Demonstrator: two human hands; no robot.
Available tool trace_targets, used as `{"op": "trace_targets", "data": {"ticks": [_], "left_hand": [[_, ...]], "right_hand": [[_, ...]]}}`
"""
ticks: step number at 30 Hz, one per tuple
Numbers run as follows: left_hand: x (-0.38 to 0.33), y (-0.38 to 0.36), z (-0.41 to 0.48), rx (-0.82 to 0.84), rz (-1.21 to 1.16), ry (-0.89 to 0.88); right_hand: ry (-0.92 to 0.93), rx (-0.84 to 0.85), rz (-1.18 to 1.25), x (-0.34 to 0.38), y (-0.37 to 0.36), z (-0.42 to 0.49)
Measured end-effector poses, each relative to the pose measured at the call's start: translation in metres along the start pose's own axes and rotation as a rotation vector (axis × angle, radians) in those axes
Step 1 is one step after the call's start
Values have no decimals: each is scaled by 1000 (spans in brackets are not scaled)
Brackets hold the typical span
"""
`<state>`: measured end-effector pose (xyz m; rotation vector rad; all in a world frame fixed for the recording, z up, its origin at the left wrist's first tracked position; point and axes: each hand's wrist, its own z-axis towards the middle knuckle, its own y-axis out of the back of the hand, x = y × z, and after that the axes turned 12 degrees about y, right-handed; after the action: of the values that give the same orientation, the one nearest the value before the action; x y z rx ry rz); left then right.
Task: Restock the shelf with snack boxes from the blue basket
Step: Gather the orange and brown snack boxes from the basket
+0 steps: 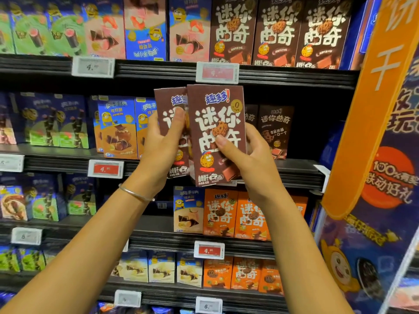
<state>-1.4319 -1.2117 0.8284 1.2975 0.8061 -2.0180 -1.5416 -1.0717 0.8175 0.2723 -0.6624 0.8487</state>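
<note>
Hands hold two brown snack boxes upright in front of the shelves. The left hand grips the rear brown box, with the thumb laid across its face and the fingers hidden behind it. The right hand grips the front brown box, thumb on the printed front, fingers behind its right edge. The front box overlaps the right side of the rear one, and the two touch. A thin bracelet circles the left wrist. Behind the held boxes runs the middle shelf, where more brown boxes of the same kind stand far back at the right, with a dark gap in front of them. A red price tag sits on the shelf rail just above the held boxes. On the shelf below stand orange boxes, and an orange banner slants down the right side.
</note>
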Motion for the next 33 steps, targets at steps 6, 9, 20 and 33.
{"op": "trace_targets", "data": {"ticks": [6, 9, 20, 33], "left_hand": [[-2, 27, 6, -68, -41, -52], [-5, 37, 7, -94, -77, -60], [-3, 40, 7, -110, -69, -47], [-2, 34, 5, -72, -86, -11]], "right_hand": [[43, -192, -34, -17, 42, 11], [8, -272, -123, -41, 52, 23], [-227, -144, -720, -81, 13, 81], [-224, -137, -937, -86, -19, 82]]}}
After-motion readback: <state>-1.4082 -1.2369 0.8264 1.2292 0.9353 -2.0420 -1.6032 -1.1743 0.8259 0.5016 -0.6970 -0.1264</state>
